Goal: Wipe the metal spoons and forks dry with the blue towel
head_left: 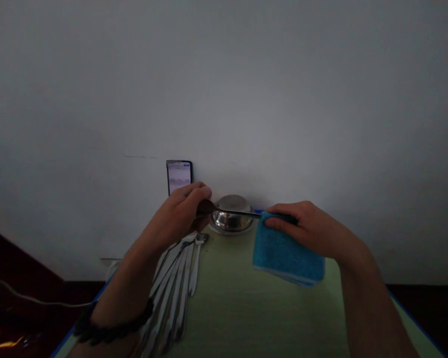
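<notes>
A dark spoon [239, 213] is held level above the table, spanning both hands. My left hand [188, 206] is closed on its bowl end, the thumb on top. My right hand [300, 219] pinches a folded blue cloth [289, 253] around the handle end, and the cloth hangs down below the fingers. Under and beside my left forearm lies a fanned row of several metal utensils [179, 293], partly covered by the arm. A short fork-like piece [196, 266] lies at the right side of that row.
Behind the spoon, an upturned shiny metal bowl [232, 221] stands near the wall. A phone [179, 175] with a lit timer screen leans against the wall [246, 99]. The pale green table [239, 308] has blue edges. A white cable [41, 298] runs at the lower left.
</notes>
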{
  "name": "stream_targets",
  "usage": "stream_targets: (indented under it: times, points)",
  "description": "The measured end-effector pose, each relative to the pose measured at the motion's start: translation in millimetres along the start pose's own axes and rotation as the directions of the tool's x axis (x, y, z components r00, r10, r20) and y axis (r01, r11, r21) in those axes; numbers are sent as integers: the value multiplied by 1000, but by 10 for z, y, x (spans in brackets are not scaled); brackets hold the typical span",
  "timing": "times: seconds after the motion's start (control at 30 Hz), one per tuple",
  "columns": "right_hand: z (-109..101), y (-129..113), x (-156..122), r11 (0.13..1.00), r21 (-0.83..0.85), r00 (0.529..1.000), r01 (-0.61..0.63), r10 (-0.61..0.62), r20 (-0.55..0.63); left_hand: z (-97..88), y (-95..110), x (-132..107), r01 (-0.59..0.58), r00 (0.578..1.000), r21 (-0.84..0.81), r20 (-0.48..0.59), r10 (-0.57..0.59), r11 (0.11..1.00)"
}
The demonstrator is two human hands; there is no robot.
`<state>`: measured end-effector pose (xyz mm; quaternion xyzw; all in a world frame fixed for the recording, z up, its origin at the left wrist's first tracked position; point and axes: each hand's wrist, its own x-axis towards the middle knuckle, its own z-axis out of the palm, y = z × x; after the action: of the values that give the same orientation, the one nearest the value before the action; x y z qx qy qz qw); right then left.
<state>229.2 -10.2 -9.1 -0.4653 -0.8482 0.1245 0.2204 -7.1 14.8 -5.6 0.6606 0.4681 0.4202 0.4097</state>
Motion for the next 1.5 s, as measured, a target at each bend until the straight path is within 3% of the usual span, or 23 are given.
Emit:
stream_targets:
  times: [0.13,0.27,0.4,0.5,0.63,0.77,0.97,1.17,1.5]
  points:
    - [-2,0,-3,999,-45,1000,-10,9,-7,-46,-37,15,11,1000,-5,-21,-11,1000]
    - [50,-77,23,997,-78,1000,13,-13,4,92,-53,5,6,1000,4,15,-6,1000]
    - [123,-168,71,992,-101,997,75,-73,24,274,-50,-30,-9,983,30,182,3,999]
    - [144,-170,94,992,-86,995,95,-92,47,291,-49,-39,-48,956,89,294,20,995]
    - [100,-58,64,998,-57,1000,25,-26,-8,133,-50,-27,-139,973,152,205,107,978]
    - [52,35,22,999,-41,998,-23,21,-53,-13,-42,-23,-310,945,245,183,270,919]
    - [45,-27,40,1000,-29,1000,-6,5,-15,2,-15,-7,-404,915,391,169,367,827]
    - [82,-58,67,999,-38,999,28,-29,-42,29,-65,-5,-441,897,245,159,413,863]
    - [115,-106,103,995,-93,984,43,-58,-166,84,24,-59,-308,948,-7,84,307,952]
